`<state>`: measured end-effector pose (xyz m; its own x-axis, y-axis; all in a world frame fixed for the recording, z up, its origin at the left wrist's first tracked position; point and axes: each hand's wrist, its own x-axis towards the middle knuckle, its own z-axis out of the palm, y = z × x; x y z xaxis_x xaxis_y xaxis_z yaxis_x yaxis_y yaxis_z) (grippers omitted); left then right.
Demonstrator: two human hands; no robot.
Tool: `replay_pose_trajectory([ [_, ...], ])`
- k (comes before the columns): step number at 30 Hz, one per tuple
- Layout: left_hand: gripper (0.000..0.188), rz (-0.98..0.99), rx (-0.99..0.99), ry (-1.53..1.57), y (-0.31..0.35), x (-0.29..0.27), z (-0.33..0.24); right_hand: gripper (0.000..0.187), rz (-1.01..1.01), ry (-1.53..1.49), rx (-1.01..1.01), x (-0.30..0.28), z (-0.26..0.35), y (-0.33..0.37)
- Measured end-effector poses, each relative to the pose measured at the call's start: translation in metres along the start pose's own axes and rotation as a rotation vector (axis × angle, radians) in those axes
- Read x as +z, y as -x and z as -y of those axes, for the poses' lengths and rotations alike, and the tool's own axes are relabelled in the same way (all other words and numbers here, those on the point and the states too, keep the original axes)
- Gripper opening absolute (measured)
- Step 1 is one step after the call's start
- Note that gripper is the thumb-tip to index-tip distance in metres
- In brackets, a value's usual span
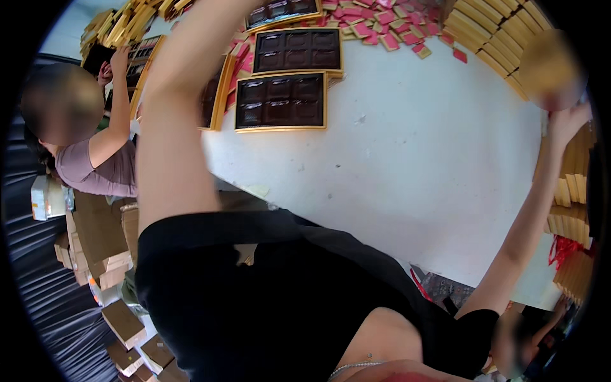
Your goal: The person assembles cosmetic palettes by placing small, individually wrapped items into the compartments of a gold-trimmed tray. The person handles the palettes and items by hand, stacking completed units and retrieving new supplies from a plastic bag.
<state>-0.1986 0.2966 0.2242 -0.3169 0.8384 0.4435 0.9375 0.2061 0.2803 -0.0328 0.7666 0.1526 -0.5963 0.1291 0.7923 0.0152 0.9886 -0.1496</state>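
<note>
Stacked gold boxes [494,39] stand near the right fingers [578,114]; contact unclear.

A black short-sleeved top [267,312] — its left sleeve [191,230] wide and straight-hemmed — dips to a rounded neckline [380,311]; a thin, pale necklace [349,367], apparently beaded, curves above the chest.

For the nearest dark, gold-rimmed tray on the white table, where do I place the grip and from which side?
Probably best on the near gold rim of the nearest tray, toward its right corner, coming from the near right. The tray behind crowds its far edge and another tray its left, while the near and right edges face bare white table.
</note>
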Motion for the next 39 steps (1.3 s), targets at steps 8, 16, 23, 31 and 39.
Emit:
replay_pose_trajectory([
  [8, 0.106, 0.031, -0.851, -0.395, 0.347, 0.006, -0.016, 0.091, 0.595, -0.413, -0.717, 0.045, 0.378, 0.149],
  [16, 0.099, -0.262, -0.968, -0.367, 0.362, 0.011, -0.014, 0.086, 0.665, -0.364, -0.712, 0.082, 0.428, 0.168],
  [23, 0.09, -0.362, -0.553, -0.27, 0.29, 0.002, -0.1, 0.091, 0.743, -0.352, -0.654, 0.054, 0.398, 0.167],
  [31, 0.079, 0.239, 0.014, 0.04, 0.283, 0.045, -0.182, 0.108, 0.775, -0.449, -0.352, -0.031, 0.272, 0.135],
  [39, 0.099, 0.3, 0.116, -0.124, 0.245, 0.093, -0.122, 0.114, 1.048, -0.367, -0.321, -0.057, 0.254, 0.168],
])
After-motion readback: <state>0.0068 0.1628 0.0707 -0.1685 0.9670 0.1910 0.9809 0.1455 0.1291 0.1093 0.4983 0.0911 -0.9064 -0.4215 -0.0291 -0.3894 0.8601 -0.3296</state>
